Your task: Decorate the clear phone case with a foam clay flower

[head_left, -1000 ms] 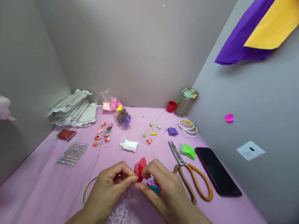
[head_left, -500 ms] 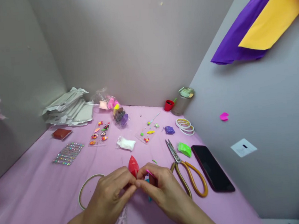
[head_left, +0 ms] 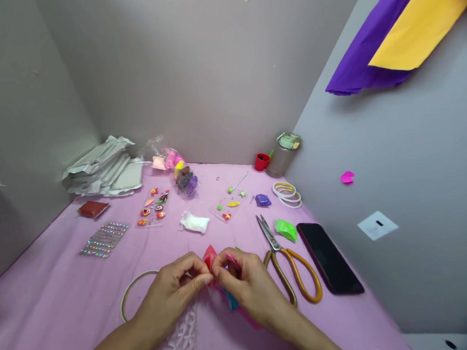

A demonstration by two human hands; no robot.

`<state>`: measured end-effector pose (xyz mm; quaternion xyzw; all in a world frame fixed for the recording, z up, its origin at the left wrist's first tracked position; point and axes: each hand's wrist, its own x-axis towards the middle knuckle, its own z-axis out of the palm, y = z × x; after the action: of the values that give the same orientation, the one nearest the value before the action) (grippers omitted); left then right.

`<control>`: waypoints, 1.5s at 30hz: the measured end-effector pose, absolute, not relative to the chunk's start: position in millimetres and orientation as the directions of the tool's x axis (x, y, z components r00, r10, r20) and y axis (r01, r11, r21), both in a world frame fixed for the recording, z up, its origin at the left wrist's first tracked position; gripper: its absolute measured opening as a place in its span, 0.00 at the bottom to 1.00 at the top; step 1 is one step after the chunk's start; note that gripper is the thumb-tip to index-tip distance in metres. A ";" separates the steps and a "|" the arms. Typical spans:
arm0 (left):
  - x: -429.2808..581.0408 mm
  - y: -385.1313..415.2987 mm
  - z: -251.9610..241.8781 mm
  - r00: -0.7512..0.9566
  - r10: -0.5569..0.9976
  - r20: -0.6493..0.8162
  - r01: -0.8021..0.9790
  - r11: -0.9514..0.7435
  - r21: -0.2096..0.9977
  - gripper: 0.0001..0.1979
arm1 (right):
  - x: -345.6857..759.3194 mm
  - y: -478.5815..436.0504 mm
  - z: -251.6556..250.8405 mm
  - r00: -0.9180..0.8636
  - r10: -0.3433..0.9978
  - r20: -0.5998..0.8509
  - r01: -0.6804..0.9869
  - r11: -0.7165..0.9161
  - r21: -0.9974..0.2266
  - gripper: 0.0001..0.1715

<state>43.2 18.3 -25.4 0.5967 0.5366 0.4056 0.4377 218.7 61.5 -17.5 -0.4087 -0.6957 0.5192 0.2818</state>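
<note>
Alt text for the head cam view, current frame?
The left hand and right hand pinch a small red piece together, with a teal piece just below, over a pink-covered table. Gold-handled scissors, a black phone and a sticker sheet lie nearby.

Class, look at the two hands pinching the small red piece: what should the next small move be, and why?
Probably ease the right hand back slightly: it and the left hand pinch the red piece from both sides, hiding most of it, so a clear look at how it sits seems sensible first.
</note>
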 end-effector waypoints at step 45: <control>31.4 13.2 -22.9 0.018 0.976 0.215 0.456 -0.200 0.867 0.06 | 225.4 60.4 -1.8 -0.545 0.820 0.173 0.267 0.366 -0.892 0.07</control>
<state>31.4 13.2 -22.9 0.6455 0.5547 0.4280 0.3040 225.4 60.4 -1.8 -0.3563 -0.7630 0.4362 0.3172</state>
